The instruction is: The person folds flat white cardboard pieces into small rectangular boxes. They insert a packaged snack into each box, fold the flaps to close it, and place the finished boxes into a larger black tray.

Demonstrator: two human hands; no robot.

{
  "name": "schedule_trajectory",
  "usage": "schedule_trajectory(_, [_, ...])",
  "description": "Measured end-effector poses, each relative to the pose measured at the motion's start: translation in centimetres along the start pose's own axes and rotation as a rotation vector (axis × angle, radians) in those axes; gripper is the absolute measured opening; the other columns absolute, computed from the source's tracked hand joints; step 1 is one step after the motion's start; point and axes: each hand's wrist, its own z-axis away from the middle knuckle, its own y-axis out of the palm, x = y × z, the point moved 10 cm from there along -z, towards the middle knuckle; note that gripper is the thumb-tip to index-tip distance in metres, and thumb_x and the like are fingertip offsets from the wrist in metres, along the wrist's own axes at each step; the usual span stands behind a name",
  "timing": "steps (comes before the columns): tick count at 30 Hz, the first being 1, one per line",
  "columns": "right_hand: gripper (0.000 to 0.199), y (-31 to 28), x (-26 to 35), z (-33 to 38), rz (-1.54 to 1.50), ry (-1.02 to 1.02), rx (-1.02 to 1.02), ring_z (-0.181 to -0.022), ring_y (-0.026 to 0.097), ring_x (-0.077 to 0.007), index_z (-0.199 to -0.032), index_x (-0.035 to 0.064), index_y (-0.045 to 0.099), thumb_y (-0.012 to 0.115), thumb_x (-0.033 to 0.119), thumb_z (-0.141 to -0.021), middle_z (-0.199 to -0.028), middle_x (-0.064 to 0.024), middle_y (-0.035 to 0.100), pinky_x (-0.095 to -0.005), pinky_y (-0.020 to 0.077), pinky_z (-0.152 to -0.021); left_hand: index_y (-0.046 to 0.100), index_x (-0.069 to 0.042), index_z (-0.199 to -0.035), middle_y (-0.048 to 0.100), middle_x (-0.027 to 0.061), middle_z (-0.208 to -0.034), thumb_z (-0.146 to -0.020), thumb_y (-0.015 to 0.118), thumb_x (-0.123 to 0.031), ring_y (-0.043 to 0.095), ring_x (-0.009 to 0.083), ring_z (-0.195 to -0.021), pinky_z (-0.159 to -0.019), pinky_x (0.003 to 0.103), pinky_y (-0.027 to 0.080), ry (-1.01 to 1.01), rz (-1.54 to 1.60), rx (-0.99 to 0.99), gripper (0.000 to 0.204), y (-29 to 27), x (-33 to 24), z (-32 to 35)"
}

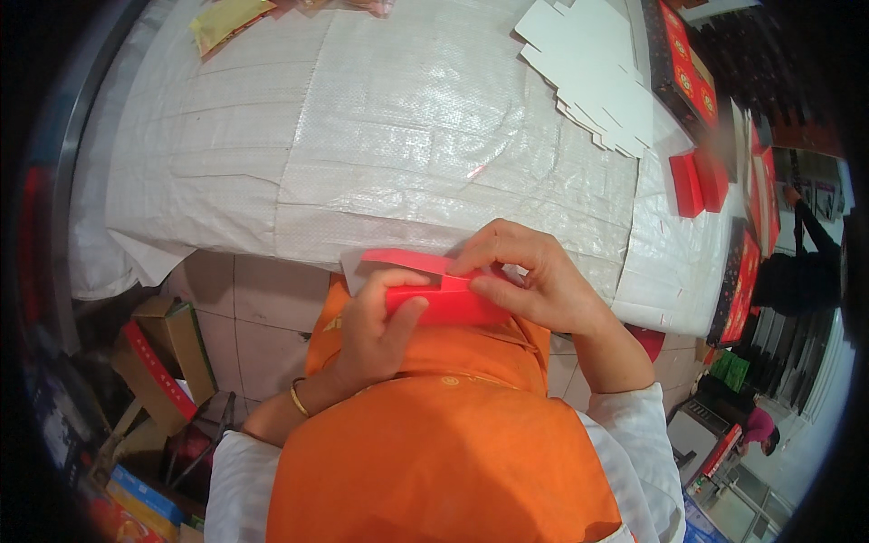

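Both hands meet at the table (380, 163) edge, just above the orange apron (434, 452). The left hand (376, 330) comes up from seven o'clock, wrist bent, thumb pressed across the red box (448, 303) and fingers curled beneath it. The right hand (534, 276) reaches in from four o'clock, fingers arched over the box's top flap, pinching it (grip firm). White blanks (593, 68) lie at one o'clock.
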Motion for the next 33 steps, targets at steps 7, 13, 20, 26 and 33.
schedule_trajectory(7, [0.019,0.2,0.5,0.3,-0.032,-0.01,-0.004,-0.099,0.064,-0.0215,-0.1,0.0038,0.073,0.066,-0.002,-0.083,-0.105,-0.0096,0.067,-0.0318,0.0494,-0.086,0.06,0.001,-0.107,0.069,0.0147,-0.101,-0.094,0.063,-0.013,0.066,0.0222,-0.095,-0.082,0.033,0.051,-0.044,0.071,-0.056,0.019,0.0,1.1,0.0])
schedule_trajectory(13, [0.01,1.0,0.7,-0.4,0.03,-0.046,0.03,-0.097,0.064,-0.0231,-0.092,0.0011,0.068,0.067,-0.001,-0.082,-0.103,-0.011,0.068,-0.0333,0.0497,-0.086,0.062,-0.001,-0.105,0.07,0.0134,-0.096,-0.093,0.065,-0.012,0.067,0.0219,-0.086,-0.076,0.032,0.052,-0.008,0.085,-0.034,0.018,0.4,0.5,-0.1])
schedule_trajectory(20, [0.011,0.9,0.6,-0.5,0.071,-0.07,-0.034,-0.076,0.06,-0.0209,-0.091,0.0041,0.065,0.07,0.005,-0.081,-0.089,-0.0077,0.064,-0.0301,0.0487,-0.066,0.063,-0.002,-0.105,0.07,0.0112,-0.094,-0.091,0.069,-0.01,0.068,0.0203,-0.078,-0.068,0.03,0.052,0.184,0.0,-0.056,0.017,0.1,-0.2,0.5])
schedule_trajectory(26, [0.012,1.0,0.2,-0.5,0.041,-0.046,-0.03,-0.075,0.059,-0.0177,-0.093,0.0039,0.066,0.07,0.005,-0.082,-0.088,-0.0066,0.063,-0.0286,0.0483,-0.065,0.064,-0.005,-0.105,0.07,0.0103,-0.092,-0.088,0.073,-0.008,0.067,0.0212,-0.069,-0.061,0.03,0.052,0.296,-0.126,-0.07,0.02,-0.1,-1.2,0.9])
schedule_trajectory(33, [0.012,1.2,0.0,-0.5,-0.004,0.027,-0.001,-0.082,0.061,-0.0172,-0.095,0.0031,0.067,0.068,0.003,-0.083,-0.093,-0.007,0.065,-0.0286,0.0487,-0.072,0.065,-0.005,-0.107,0.071,0.0105,-0.091,-0.086,0.075,-0.008,0.068,0.0235,-0.069,-0.061,0.032,0.053,0.39,-0.211,-0.079,0.023,-0.1,-1.8,1.3])
